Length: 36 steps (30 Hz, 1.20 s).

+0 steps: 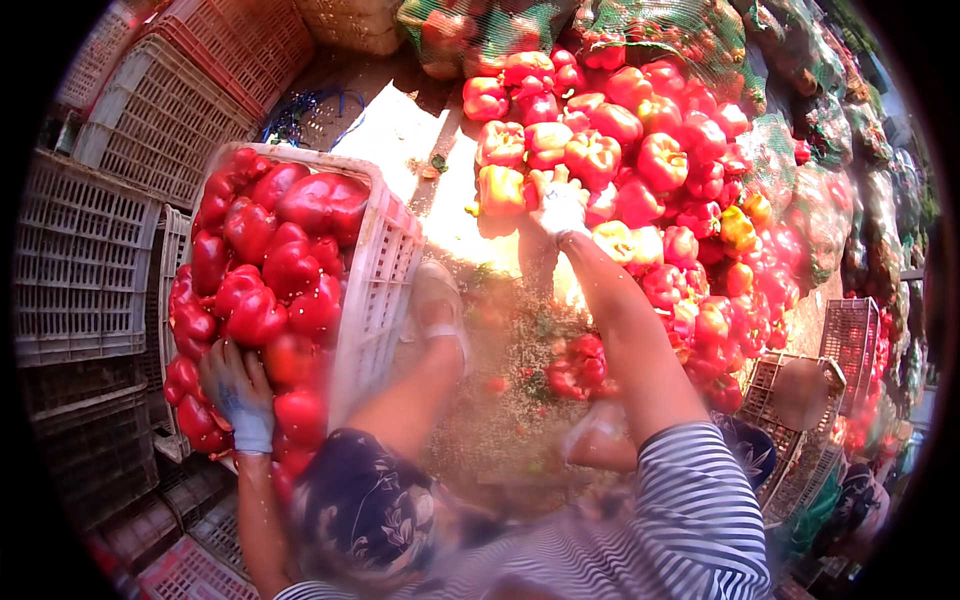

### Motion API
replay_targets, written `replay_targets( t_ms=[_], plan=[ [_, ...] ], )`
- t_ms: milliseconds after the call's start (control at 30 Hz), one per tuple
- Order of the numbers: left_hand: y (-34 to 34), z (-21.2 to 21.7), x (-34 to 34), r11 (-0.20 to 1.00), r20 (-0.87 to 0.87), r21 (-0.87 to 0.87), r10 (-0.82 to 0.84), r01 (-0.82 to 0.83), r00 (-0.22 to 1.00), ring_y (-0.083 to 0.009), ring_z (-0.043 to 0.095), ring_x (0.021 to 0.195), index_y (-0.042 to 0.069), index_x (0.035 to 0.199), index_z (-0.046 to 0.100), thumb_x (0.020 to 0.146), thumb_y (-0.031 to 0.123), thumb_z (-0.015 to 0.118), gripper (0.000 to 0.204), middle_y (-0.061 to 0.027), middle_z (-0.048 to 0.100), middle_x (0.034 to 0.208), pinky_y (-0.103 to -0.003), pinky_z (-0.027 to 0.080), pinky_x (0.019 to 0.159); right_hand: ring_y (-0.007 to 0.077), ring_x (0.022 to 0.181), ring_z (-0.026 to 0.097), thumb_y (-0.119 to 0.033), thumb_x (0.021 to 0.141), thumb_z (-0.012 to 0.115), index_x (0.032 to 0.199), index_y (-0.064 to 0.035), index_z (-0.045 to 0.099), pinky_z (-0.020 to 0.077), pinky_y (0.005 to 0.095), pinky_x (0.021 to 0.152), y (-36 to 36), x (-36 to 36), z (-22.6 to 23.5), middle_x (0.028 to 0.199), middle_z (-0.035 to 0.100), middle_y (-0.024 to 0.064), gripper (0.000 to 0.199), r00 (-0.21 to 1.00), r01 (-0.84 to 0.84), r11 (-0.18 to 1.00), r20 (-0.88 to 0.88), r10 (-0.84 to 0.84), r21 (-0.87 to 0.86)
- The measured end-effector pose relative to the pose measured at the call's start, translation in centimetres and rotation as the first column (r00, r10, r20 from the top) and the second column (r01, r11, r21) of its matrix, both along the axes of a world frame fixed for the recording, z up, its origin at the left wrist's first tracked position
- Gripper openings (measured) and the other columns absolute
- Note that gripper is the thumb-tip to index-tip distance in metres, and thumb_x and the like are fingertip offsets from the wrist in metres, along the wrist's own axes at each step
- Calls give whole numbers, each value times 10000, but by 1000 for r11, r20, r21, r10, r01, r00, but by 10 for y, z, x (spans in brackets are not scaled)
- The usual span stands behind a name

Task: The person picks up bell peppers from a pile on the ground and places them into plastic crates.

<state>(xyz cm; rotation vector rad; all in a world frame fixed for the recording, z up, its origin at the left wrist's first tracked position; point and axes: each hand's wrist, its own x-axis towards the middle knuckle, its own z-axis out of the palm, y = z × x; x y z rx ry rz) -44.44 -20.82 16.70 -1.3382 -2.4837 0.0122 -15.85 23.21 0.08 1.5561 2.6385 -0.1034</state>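
Note:
My left hand (240,392), in a pale glove, lies with its fingers spread on the red bell peppers (254,312) that heap up in a light plastic crate (385,275). Out to the right, my right hand (561,203), also gloved, reaches to the near left edge of a large loose pile of bell peppers (640,140). Its fingers look apart, beside an orange-red bell pepper (502,190); strong glare blurs the contact. Most of the pile is red, with a few yellow-orange ones.
Empty-looking plastic crates (80,260) are stacked along the left. Green mesh sacks (670,35) of peppers line the back and right. A few peppers (580,367) lie on the littered ground between my feet. More crates (790,400) stand at right, near another person (855,510).

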Motion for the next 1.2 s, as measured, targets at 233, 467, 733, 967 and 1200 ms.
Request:
replay_targets(
  t_ms=[233, 467, 733, 967, 1200],
  plan=[
    [-3, -5, -8, 1000, -60, -15, 23, -24, 998, -411, 532, 1075, -30, 1218, 584, 942, 224, 543, 377, -207, 574, 1197, -507, 431, 916, 429, 1146, 541, -333, 660, 812, 1274, -269, 561, 462, 521, 949, -91, 101, -39, 1330, 495, 193, 667, 961, -208, 971, -209, 181, -115],
    [7, 0, -6, 1000, -57, 7, 7, -7, 998, -413, 542, 1066, -25, 1234, 590, 952, 205, 537, 368, -214, 586, 1188, -497, 438, 924, 367, 911, 640, -462, 795, 657, 1092, -134, 646, 483, 474, 793, -87, 68, -29, 948, 652, 167, 443, 944, -25, 986, -329, -30, -162],
    [4, -8, -5, 994, 36, -3, 110, -110, 993, -465, 543, 1108, -42, 1173, 620, 976, 299, 545, 401, -265, 599, 1175, -595, 411, 982, 330, 878, 641, -383, 847, 605, 868, -144, 696, 474, 488, 751, -94, 44, -48, 893, 669, 142, 257, 988, 41, 997, -149, -31, 62],
    [-13, -11, -13, 984, -204, 79, -139, 157, 969, -472, 565, 1076, -74, 1126, 612, 951, 206, 584, 331, -284, 609, 1140, -595, 421, 986, 296, 906, 643, -342, 773, 655, 930, -181, 694, 517, 475, 664, -53, 36, -73, 987, 660, 41, 228, 969, -249, 960, 24, 248, 130],
    [9, -1, -6, 997, -27, 68, 21, -19, 999, -399, 563, 1051, -40, 1196, 614, 944, 202, 559, 354, -200, 619, 1120, -486, 448, 913, 349, 1076, 655, -550, 888, 527, 1115, -57, 679, 492, 460, 919, -40, 40, -41, 1169, 687, 176, 563, 966, 89, 921, -194, -173, -379]
  ],
)
